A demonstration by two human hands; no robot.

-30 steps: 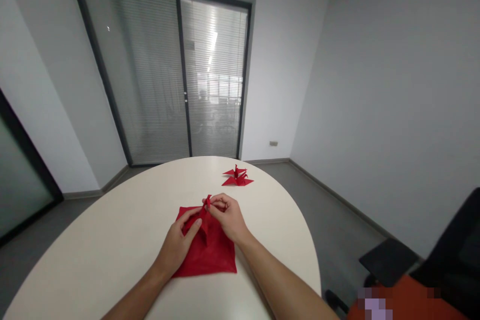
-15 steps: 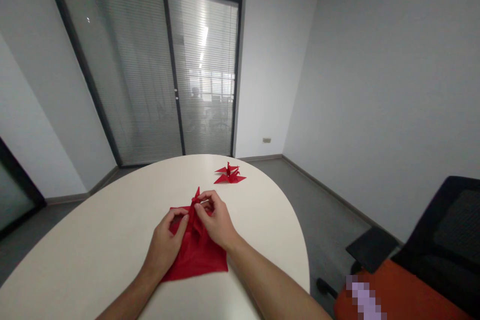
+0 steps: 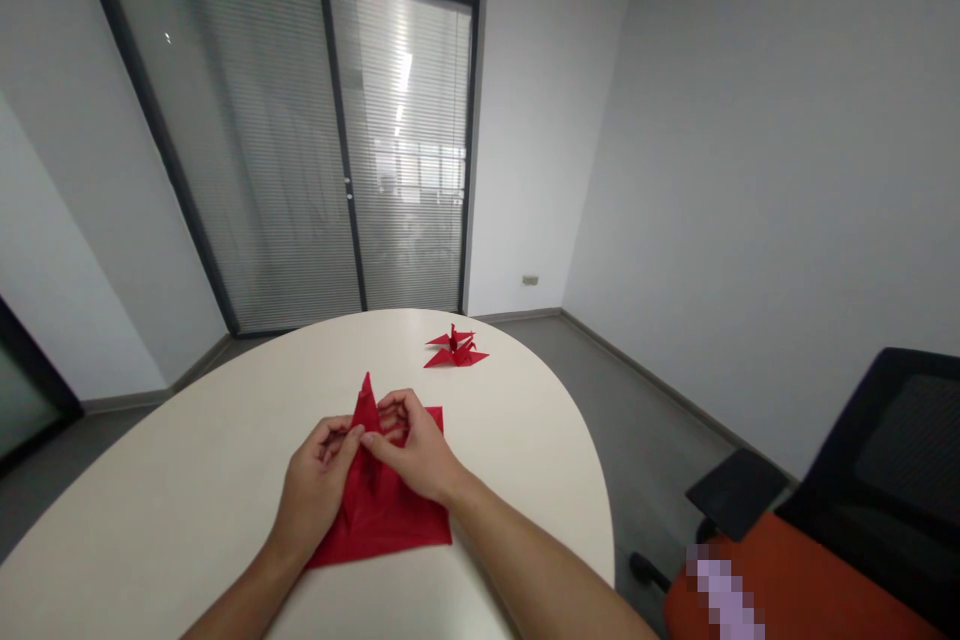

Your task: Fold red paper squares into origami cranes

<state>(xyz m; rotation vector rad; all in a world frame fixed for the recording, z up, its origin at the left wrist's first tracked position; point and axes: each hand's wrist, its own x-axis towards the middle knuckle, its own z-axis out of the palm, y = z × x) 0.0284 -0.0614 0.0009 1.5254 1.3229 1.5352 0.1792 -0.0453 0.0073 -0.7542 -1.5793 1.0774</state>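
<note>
Over a red sheet (image 3: 401, 522) on the table, both hands pinch one piece of folded red paper (image 3: 366, 408), its narrow point facing away from me. My left hand (image 3: 313, 485) is closed on the paper's left side, thumb on top. My right hand (image 3: 420, 450) grips the right side, its thumb tip close to the left thumb and its other fingers curled behind. The lower part of the folded paper is hard to tell apart from the red sheet. Red origami cranes (image 3: 456, 350) stand beyond my right hand, their wings spread.
The round cream table (image 3: 187, 480) curves away on all sides. An office chair with an orange seat (image 3: 810, 580) and black armrest (image 3: 739, 492) stands at the right. Behind the table are a glass partition with blinds (image 3: 409, 220) and a grey wall (image 3: 750, 170).
The folded paper has moved slightly left, and its point now shows broader. My right hand has shifted left, bringing both thumbs together. More of the red sheet's far right corner shows.
</note>
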